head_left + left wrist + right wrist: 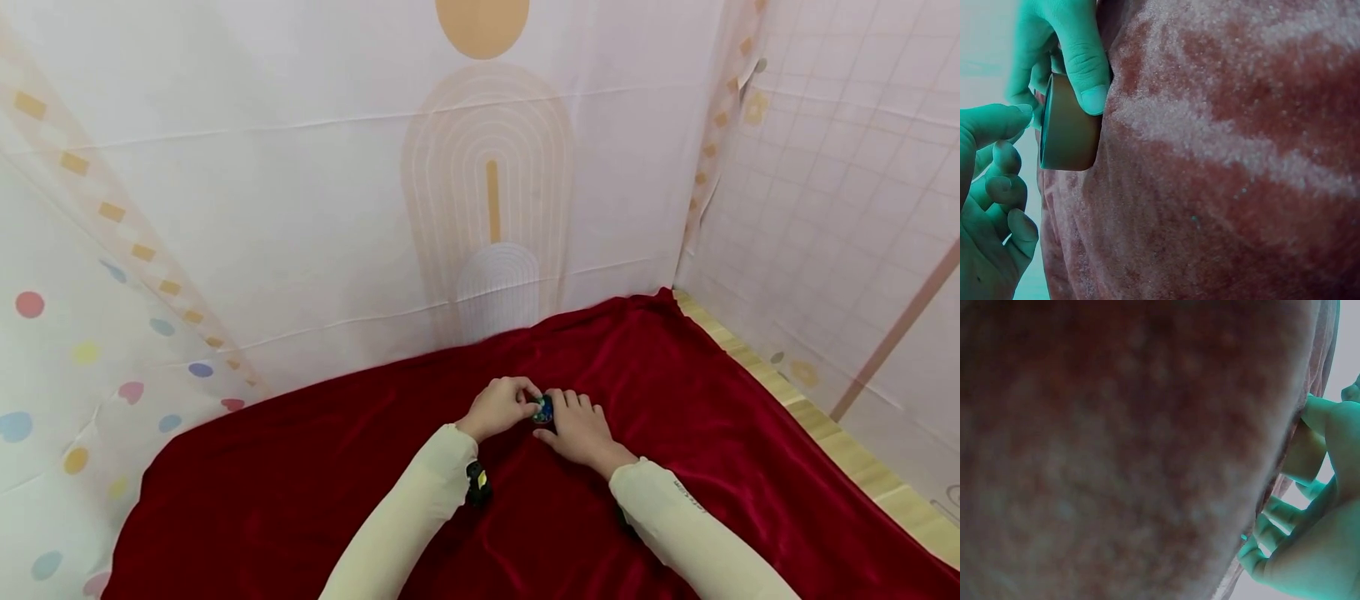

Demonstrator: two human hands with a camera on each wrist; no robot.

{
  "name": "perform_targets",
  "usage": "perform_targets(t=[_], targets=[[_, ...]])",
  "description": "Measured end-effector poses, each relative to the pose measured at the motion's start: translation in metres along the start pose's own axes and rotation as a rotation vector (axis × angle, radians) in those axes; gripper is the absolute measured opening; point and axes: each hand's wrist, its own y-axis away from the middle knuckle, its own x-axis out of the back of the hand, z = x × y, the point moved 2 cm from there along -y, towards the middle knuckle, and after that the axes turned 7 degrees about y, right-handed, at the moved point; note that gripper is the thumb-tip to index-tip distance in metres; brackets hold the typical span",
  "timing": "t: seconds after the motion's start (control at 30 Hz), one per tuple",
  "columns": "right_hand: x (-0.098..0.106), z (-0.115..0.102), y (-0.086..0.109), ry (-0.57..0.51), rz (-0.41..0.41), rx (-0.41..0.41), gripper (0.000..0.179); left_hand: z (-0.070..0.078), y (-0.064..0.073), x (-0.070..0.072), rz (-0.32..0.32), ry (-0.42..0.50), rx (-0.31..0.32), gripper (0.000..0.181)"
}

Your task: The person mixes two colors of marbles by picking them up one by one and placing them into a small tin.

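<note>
A small round tin (pixel 1071 134) stands on the red cloth, its side plain and brownish in the left wrist view. Seen from the head, its top (pixel 545 410) shows shiny blue and green. My right hand (pixel 579 427) holds the tin from the right, thumb on the near side and fingers round the far side. In the right wrist view, part of the tin (pixel 1304 453) shows beside that hand. My left hand (pixel 498 408) has thumb and index finger brought together at the tin's top edge, other fingers curled; I cannot tell whether a small piece is between them.
Dark red velvety cloth (pixel 337 483) covers the table with soft folds. Tiny green specks (pixel 1195 220) lie on it near the tin. A pale wooden strip (pixel 825 425) runs along the right edge. Printed white wall sheets (pixel 322 208) stand behind and on both sides.
</note>
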Motion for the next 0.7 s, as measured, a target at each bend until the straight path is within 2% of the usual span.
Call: perform_targets(t=[0.2,0.4,0.7], targets=[[0.001,0.000,0.000,-0.014,-0.007,0.000,0.062,0.000,0.001,0.000,-0.007,0.004,0.004,0.019],[-0.002,0.000,0.000,-0.016,-0.019,-0.014,0.064,-0.003,0.009,0.003,0.004,0.017,0.015,0.017],[0.000,0.000,-0.001,-0.006,0.001,-0.015,0.066,-0.012,0.020,0.016,0.045,0.016,-0.007,0.023]])
